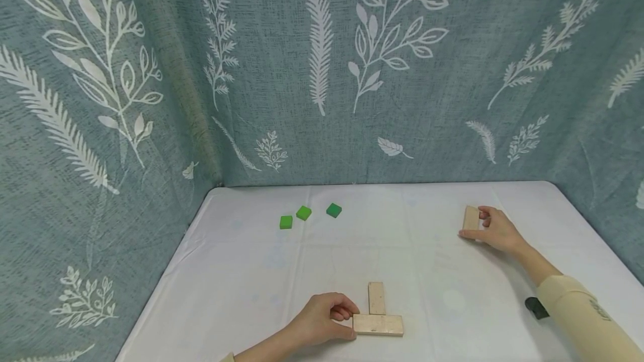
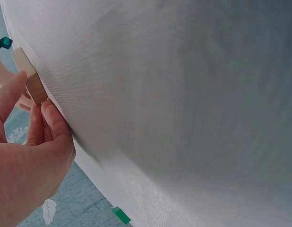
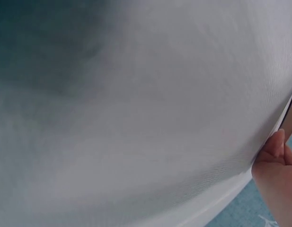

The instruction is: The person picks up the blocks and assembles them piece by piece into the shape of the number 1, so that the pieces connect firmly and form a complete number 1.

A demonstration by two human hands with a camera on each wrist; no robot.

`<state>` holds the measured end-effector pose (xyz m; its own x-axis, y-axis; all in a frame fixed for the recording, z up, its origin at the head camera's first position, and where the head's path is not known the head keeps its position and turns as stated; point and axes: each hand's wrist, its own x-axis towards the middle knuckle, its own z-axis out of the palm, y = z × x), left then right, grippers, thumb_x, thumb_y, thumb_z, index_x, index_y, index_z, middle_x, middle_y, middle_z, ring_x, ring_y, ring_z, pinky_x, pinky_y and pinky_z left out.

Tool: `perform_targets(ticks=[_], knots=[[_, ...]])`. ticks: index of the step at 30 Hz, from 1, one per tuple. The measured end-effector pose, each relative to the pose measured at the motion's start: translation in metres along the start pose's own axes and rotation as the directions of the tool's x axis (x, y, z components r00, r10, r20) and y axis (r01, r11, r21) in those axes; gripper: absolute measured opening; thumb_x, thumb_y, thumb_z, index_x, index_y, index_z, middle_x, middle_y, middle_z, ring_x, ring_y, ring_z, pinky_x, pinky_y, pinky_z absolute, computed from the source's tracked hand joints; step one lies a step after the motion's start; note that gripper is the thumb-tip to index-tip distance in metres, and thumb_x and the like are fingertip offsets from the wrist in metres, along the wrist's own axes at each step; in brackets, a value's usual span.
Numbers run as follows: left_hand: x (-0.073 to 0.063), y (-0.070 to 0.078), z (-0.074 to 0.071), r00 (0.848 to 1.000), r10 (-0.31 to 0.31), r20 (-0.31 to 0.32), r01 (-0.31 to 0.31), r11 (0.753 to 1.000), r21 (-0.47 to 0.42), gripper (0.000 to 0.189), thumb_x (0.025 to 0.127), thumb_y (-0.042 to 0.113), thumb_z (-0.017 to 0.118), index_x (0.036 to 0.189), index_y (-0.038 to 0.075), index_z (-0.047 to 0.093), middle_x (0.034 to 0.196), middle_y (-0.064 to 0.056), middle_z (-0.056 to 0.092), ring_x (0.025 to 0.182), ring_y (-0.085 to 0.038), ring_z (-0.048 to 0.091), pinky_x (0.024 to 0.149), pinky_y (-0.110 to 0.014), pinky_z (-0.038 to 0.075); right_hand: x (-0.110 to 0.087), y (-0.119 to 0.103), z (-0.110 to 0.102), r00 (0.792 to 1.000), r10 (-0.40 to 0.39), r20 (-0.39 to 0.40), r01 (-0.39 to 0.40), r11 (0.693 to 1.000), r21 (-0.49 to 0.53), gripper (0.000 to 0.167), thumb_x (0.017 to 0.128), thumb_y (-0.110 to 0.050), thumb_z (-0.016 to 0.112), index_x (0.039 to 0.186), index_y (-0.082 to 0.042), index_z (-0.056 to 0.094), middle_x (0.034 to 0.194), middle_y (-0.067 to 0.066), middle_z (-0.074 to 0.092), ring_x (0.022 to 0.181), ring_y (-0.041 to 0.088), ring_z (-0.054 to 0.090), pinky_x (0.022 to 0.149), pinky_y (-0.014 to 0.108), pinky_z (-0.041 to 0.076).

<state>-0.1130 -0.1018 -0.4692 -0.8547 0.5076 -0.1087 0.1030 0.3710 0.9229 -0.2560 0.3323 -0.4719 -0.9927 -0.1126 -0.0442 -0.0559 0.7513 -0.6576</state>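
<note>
A plain wooden block [image 1: 378, 325] lies crosswise on the table near the front, and my left hand [image 1: 327, 317] pinches its left end between thumb and fingers. The left wrist view shows the thumb on one side of that block's end [image 2: 38, 90] and fingertips on the other. Behind it a second wooden block [image 1: 375, 298] points away from me, its near end right at the first block's long side. Farther back on the right, my right hand [image 1: 495, 230] grips a third wooden block [image 1: 470, 219] between thumb and fingers. Only a sliver of this block [image 3: 291, 120] shows in the right wrist view.
Two light green pieces [image 1: 285, 222] and a darker green one [image 1: 334, 210] lie toward the back left of the white-covered table [image 1: 241, 278]. A small black object [image 1: 536, 307] sits by my right sleeve. A patterned curtain [image 1: 282, 71] hangs around the table's back and sides.
</note>
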Motion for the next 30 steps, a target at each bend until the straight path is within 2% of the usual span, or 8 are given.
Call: perform_targets(ticks=[12, 21, 30], knots=[[0.002, 0.0, 0.0, 1.0, -0.004, -0.004, 0.004, 1.0, 0.007, 0.029, 0.072, 0.001, 0.084, 0.097, 0.005, 0.07, 0.086, 0.003, 0.063, 0.079, -0.008, 0.056, 0.075, -0.021, 0.05, 0.0, 0.001, 0.0, 1.0, 0.027, -0.008, -0.026, 0.999, 0.029, 0.098, 0.084, -0.042, 0.075, 0.142, 0.019, 0.023, 0.119, 0.027, 0.044, 0.1, 0.034, 0.044, 0.079, 0.044, 0.04], [0.003, -0.002, 0.002, 1.0, -0.016, -0.003, 0.016, 1.0, 0.008, 0.028, 0.071, 0.001, 0.084, 0.096, 0.006, 0.07, 0.085, 0.003, 0.062, 0.077, -0.006, 0.054, 0.073, -0.02, 0.049, -0.006, -0.007, 0.004, 0.998, 0.046, -0.036, -0.044, 0.998, 0.053, 0.098, 0.084, -0.043, 0.074, 0.145, 0.015, 0.024, 0.13, 0.029, 0.041, 0.104, 0.035, 0.046, 0.078, 0.041, 0.043], [0.003, -0.004, 0.002, 1.0, -0.013, -0.008, 0.013, 1.0, 0.017, 0.028, 0.072, 0.002, 0.084, 0.095, 0.007, 0.07, 0.085, 0.004, 0.062, 0.077, -0.005, 0.055, 0.073, -0.02, 0.049, -0.01, -0.016, 0.01, 0.998, 0.042, -0.042, -0.037, 0.993, 0.11, 0.095, 0.086, -0.04, 0.073, 0.146, 0.013, 0.023, 0.13, 0.026, 0.042, 0.104, 0.032, 0.047, 0.076, 0.036, 0.044]])
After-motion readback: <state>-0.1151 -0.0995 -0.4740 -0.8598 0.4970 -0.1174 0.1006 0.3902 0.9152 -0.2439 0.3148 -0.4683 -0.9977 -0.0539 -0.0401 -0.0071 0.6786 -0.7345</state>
